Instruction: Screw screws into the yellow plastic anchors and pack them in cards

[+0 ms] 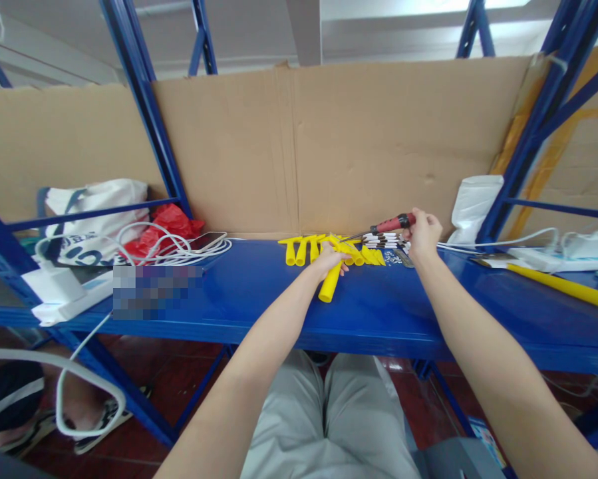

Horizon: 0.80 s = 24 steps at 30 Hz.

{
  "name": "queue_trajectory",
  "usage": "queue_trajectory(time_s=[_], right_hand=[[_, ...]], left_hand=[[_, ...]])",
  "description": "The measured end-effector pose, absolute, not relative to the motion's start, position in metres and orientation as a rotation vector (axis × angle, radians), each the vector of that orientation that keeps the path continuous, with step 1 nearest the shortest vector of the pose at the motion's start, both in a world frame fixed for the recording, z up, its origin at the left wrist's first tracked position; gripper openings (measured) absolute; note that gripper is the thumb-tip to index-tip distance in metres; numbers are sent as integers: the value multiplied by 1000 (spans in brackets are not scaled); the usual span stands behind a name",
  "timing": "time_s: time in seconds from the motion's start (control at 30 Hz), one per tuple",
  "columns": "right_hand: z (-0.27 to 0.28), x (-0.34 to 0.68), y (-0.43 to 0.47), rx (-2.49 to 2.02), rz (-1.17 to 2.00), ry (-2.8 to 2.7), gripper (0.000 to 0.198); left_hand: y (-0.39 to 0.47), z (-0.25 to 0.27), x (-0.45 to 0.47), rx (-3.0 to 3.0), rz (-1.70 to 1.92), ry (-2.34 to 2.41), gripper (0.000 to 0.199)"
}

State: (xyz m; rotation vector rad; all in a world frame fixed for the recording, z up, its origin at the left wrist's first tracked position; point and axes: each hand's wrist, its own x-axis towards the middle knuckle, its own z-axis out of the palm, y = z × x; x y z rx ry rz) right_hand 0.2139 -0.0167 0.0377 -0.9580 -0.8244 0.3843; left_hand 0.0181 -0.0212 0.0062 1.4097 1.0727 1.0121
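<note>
A yellow tube (330,285), its hollow end toward the person, sits in the left hand's (332,259) closed grip over the blue shelf (259,299). The right hand (425,233) pinches a red-and-black screwdriver (391,224) by its handle, shaft pointing to the tube (contact unclear). More yellow pieces (300,252) lie behind; cardboard (378,140) stands beyond.

The person wears pale grey trousers (323,449); both forearms (256,359) are bare.
</note>
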Motion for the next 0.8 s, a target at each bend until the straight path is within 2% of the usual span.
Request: queue_trajectory(time_s=[0.37, 0.8], right_hand=[[36, 215, -14, -947, 385, -842, 32], [43, 204, -26, -980, 316, -854, 20]], left_hand=[[-16, 3, 19, 1397, 1008, 1090, 47], [-15, 0, 19, 1441, 1003, 1096, 45]])
